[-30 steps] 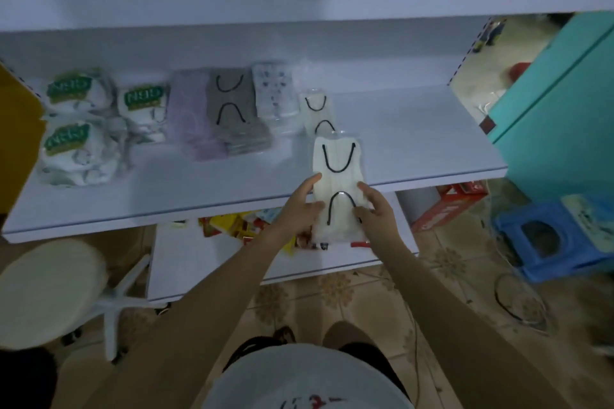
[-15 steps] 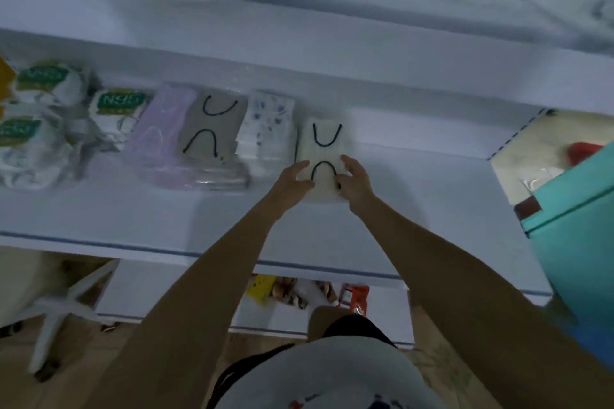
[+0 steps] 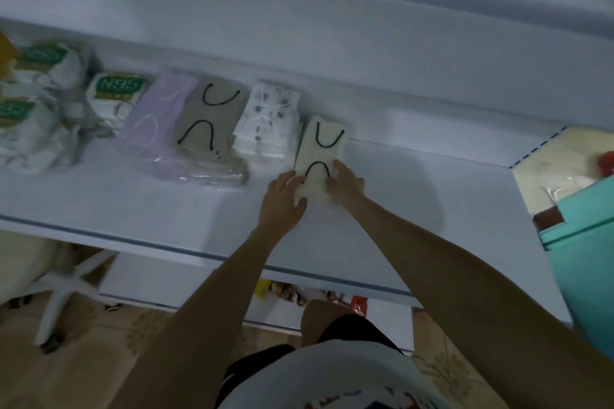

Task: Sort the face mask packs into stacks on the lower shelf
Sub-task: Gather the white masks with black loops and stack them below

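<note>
Cream plastic-wrapped face mask pack with black ear loops [image 3: 321, 146] lies flat on the white lower shelf [image 3: 415, 196] at the centre of the frame, just right of a white patterned mask stack [image 3: 265, 123]. The left hand [image 3: 282, 201] and right hand [image 3: 347, 184] grip its near end from either side, fingers curled on it.

A cream pack [image 3: 320, 156] with black ear loops is laid flat on the shelf [image 3: 415, 216]. It is placed just right of a patterned white stack [image 3: 269, 123].
</note>
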Demonstrator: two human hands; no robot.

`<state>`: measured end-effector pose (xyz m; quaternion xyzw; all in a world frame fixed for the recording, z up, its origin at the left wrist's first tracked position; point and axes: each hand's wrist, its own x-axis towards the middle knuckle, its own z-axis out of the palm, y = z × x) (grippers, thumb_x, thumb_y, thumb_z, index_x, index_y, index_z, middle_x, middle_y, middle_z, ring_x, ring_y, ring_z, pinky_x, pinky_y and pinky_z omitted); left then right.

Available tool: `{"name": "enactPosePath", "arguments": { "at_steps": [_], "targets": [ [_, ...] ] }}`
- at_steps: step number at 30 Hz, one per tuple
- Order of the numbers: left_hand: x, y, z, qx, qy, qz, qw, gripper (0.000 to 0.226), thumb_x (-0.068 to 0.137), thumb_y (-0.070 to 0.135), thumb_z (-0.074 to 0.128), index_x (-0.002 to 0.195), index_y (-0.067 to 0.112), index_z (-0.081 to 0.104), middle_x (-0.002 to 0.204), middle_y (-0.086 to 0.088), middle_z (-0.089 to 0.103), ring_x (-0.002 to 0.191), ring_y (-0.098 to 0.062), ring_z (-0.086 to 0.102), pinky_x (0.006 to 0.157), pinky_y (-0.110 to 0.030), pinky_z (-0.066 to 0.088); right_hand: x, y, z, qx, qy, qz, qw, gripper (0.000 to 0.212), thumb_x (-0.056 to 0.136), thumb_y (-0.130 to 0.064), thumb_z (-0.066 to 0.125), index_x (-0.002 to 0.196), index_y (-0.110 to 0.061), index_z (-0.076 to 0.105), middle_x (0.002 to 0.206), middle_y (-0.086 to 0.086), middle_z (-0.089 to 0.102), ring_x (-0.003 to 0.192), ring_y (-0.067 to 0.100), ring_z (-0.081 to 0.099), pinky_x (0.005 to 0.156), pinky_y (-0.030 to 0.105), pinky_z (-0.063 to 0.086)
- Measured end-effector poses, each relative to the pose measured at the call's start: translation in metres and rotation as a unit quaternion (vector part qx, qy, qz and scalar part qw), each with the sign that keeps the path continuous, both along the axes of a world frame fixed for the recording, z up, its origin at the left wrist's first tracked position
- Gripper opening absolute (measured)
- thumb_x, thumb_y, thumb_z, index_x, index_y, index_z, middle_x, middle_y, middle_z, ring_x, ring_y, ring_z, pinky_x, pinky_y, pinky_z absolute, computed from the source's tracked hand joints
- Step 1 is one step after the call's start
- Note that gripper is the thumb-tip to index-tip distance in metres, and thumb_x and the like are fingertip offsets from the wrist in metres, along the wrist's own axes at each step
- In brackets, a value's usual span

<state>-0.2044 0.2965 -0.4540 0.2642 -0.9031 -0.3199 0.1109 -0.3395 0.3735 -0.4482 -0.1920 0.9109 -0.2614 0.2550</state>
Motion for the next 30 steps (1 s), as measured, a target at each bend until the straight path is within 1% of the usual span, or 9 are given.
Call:
{"name": "enactPosePath", "arguments": {
  "at_steps": [4,8,13,16,21,23,25,27,30],
  "targets": [
    [0.027,-0.002,0.016,0.014,-0.014,-0.011,1.000,0.050,0.093,0.014,0.053,0.141,0.012,0.039,0.151,-0.007,0.031,0.136,-0.026,0.029,0.110,-0.029,0.022,0.009,0.019,0.015,0.012,0.044,0.072,0.996,0.055,0.100,-0.037,0.034,0.150,-0.026,0.012,0.158,0.008,0.009,0.142,0.031,0.014,0.112,0.039,0.015],
    [0.063,-0.006,0.029,0.029,-0.021,-0.022,0.999,0.050,0.094,0.014,0.051,0.142,0.010,0.037,0.149,-0.011,0.034,0.136,-0.026,0.031,0.111,-0.029,0.020,0.045,0.041,0.034,-0.011,0.075,0.080,0.994,0.055,0.100,-0.032,0.036,0.150,-0.025,0.014,0.158,0.008,0.005,0.143,0.031,0.012,0.114,0.041,0.013],
    [0.129,-0.005,0.045,0.022,0.009,-0.082,0.996,0.047,0.095,0.011,0.051,0.140,0.004,0.038,0.144,-0.014,0.040,0.133,-0.026,0.037,0.109,-0.022,0.016,0.128,0.064,0.043,-0.047,0.143,0.143,0.978,0.057,0.099,-0.031,0.041,0.149,-0.022,0.016,0.157,0.008,0.011,0.142,0.031,0.017,0.113,0.043,0.016],
    [0.184,-0.001,0.058,0.014,0.024,-0.123,0.992,0.046,0.094,0.009,0.053,0.137,0.002,0.041,0.142,-0.015,0.043,0.133,-0.027,0.039,0.108,-0.023,0.017,0.191,0.073,0.055,-0.098,0.153,0.149,0.972,0.056,0.098,-0.026,0.046,0.148,-0.015,0.022,0.155,0.014,0.019,0.141,0.032,0.021,0.113,0.043,0.017],
    [0.269,-0.001,0.084,0.006,0.029,-0.149,0.988,0.043,0.092,0.015,0.058,0.134,0.008,0.049,0.140,-0.011,0.047,0.130,-0.026,0.042,0.110,-0.029,0.027,0.272,0.069,0.103,-0.172,0.168,0.179,0.954,0.048,0.098,-0.021,0.047,0.144,-0.011,0.033,0.148,0.014,0.034,0.138,0.026,0.028,0.110,0.024,0.015],
    [0.289,-0.002,0.104,-0.004,0.042,-0.158,0.987,0.043,0.092,0.016,0.059,0.133,0.008,0.050,0.139,-0.011,0.048,0.129,-0.026,0.043,0.108,-0.026,0.027,0.290,0.065,0.133,-0.200,0.179,0.195,0.943,0.047,0.098,-0.021,0.048,0.142,-0.010,0.037,0.142,0.013,0.042,0.131,0.026,0.038,0.108,0.023,0.023],
    [0.299,-0.006,0.133,-0.037,0.071,-0.160,0.984,0.044,0.092,0.023,0.057,0.133,0.008,0.050,0.137,-0.010,0.050,0.126,-0.026,0.046,0.108,-0.029,0.031,0.301,0.058,0.167,-0.221,0.207,0.225,0.926,0.045,0.097,-0.020,0.049,0.139,-0.008,0.041,0.132,0.014,0.050,0.119,0.024,0.047,0.099,0.022,0.032],
    [0.303,-0.012,0.173,-0.088,0.104,-0.143,0.980,0.049,0.089,0.032,0.049,0.132,0.009,0.052,0.133,-0.009,0.054,0.122,-0.024,0.050,0.101,-0.028,0.034,0.309,0.049,0.205,-0.222,0.239,0.246,0.913,0.042,0.097,-0.020,0.050,0.137,-0.010,0.044,0.125,0.012,0.054,0.109,0.021,0.052,0.089,0.020,0.036],
    [0.309,-0.024,0.242,-0.162,0.175,-0.144,0.960,0.049,0.088,0.034,0.045,0.125,0.003,0.057,0.122,-0.015,0.061,0.110,-0.020,0.052,0.088,-0.027,0.040,0.316,0.036,0.264,-0.247,0.289,0.267,0.886,0.037,0.096,-0.021,0.051,0.132,-0.013,0.050,0.117,0.008,0.059,0.095,0.013,0.054,0.083,0.026,0.044]
  ]
}}
